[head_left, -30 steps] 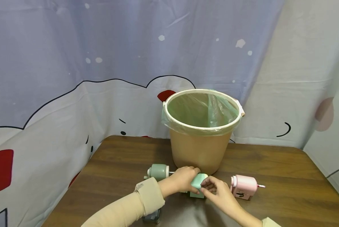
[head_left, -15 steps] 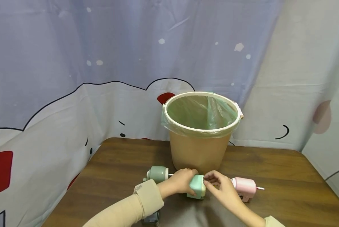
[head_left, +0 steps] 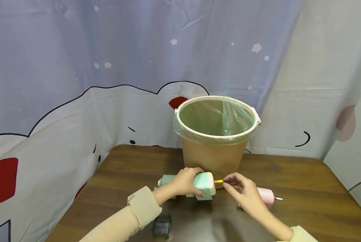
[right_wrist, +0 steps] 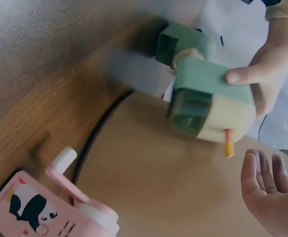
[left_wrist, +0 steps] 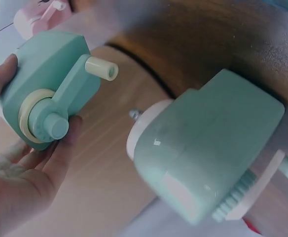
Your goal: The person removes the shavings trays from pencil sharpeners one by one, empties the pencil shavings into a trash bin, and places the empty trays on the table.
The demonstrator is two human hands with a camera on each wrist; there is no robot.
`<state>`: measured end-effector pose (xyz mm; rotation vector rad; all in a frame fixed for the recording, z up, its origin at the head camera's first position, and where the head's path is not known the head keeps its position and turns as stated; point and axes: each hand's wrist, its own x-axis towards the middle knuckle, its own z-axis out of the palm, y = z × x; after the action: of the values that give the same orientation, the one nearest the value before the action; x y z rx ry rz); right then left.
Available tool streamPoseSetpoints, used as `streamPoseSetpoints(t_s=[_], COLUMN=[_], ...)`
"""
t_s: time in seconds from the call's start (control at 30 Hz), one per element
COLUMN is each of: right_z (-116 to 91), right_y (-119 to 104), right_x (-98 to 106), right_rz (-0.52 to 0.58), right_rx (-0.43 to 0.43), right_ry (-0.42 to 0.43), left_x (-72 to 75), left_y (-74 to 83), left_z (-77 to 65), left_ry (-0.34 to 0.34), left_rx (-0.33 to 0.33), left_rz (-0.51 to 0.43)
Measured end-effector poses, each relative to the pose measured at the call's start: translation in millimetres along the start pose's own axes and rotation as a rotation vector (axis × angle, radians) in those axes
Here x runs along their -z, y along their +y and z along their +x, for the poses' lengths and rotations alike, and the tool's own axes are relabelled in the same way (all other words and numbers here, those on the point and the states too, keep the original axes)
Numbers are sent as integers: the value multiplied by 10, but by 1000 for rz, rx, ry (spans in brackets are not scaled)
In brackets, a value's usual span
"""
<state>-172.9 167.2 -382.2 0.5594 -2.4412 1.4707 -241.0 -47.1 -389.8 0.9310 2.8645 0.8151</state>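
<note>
My left hand (head_left: pixel 183 183) grips a mint-green crank pencil sharpener (head_left: pixel 204 185), thumb on one side and fingers on the other. Its cream face points right, with a short orange-and-yellow stick (head_left: pixel 218 181), pencil-like, jutting from it. In the left wrist view the sharpener's crank (left_wrist: pixel 78 81) shows, with a cream knob. Right beside the stick's end is my right hand (head_left: pixel 244 193), thumb and fingertips apart. The right wrist view shows bare space between these fingers (right_wrist: pixel 262 173) and the stick.
A darker green sharpener (left_wrist: pixel 208 148) lies behind my left wrist. A pink panda sharpener (right_wrist: pixel 40 207) stands on the right, a white-tipped stick in it. A dark see-through box (head_left: pixel 161 226) is near the front. Behind the hands stands a tan bin (head_left: pixel 212 158) with a green liner.
The mint sharpener has risen and turned so its face points right, and the stick now shows. My right hand has shifted right and up. The dark box is more exposed.
</note>
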Motion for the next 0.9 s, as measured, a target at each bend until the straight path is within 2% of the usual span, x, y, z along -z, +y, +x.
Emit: streamPoseSetpoints(t_s=[0.13, 0.23, 0.3, 0.4, 0.53, 0.77, 0.9], right_z=[-3, -15, -33, -63, -80, -84, -88], right_y=[34, 74, 98, 117, 109, 74, 76], right_x=[37, 53, 47, 18, -26, -89, -111], right_rz=[-42, -119, -153, -137, -76, -120, -117], right_rx=[-24, 5, 44, 101, 172, 273, 310], right_ry=[-98, -202, -241, -245, -215, -218, -199], left_x=[108, 168, 206, 255, 314, 359, 339], left_y=[21, 42, 64, 105, 162, 245, 258], left_z=[-102, -185, -233, -297, -388, -511, -519], left_ry=[20, 44, 59, 67, 42, 19, 8], left_rx=[14, 9, -3, -28, -45, -72, -79], left_rz=[-34, -59, -85, -119, -133, -127, -183])
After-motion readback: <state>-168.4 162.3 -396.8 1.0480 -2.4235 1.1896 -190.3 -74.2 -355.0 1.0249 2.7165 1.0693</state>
